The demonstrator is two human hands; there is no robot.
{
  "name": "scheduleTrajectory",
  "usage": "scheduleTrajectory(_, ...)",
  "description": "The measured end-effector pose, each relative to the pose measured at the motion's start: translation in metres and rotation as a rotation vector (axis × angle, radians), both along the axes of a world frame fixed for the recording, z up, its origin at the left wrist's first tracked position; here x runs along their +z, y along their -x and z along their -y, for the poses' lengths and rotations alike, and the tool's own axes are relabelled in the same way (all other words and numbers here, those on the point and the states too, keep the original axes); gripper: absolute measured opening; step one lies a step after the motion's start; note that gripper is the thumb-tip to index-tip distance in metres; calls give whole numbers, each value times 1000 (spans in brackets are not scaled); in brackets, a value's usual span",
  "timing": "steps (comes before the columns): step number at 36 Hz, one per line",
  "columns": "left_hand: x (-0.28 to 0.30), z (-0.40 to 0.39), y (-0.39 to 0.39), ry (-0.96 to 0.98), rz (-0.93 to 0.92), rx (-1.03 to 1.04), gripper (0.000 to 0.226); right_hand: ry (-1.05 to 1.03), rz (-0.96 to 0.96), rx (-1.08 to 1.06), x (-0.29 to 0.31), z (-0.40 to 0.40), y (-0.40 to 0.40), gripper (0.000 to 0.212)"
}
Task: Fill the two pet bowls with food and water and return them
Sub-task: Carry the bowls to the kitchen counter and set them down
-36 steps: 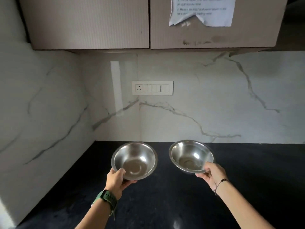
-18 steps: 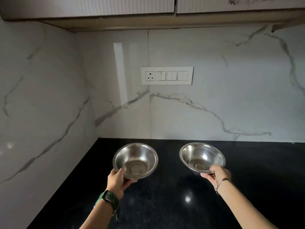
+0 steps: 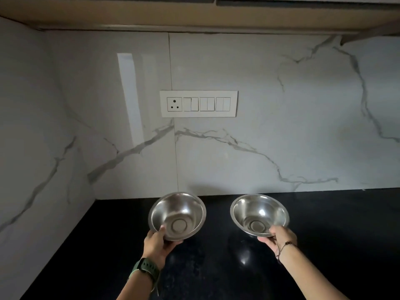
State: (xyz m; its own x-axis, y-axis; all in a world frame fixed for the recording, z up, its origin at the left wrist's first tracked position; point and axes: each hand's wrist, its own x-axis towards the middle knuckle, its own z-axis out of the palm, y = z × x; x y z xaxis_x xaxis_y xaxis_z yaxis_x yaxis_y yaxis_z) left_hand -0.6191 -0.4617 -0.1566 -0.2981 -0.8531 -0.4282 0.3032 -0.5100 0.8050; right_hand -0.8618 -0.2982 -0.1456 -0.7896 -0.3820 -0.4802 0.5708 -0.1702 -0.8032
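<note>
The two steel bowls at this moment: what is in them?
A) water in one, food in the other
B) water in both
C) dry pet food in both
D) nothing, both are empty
D: the left bowl and the right bowl both show bare, shiny metal down to their flat bottoms.

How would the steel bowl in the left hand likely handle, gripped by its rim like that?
The left bowl looks rigid, thin and empty, so probably light. Its polished surface may be slippery in the left hand. The flat base suggests stability.
</note>
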Motion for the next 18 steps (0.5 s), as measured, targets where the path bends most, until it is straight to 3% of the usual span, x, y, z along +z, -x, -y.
scheduleTrajectory(11, -8, 10, 27, -17, 61, 102, 34, -2, 14, 73, -10, 13, 28, 21)
scheduleTrajectory(18, -17, -1, 26, -1, 103, 155, 32, -23, 20, 84, -17, 8, 32, 34)
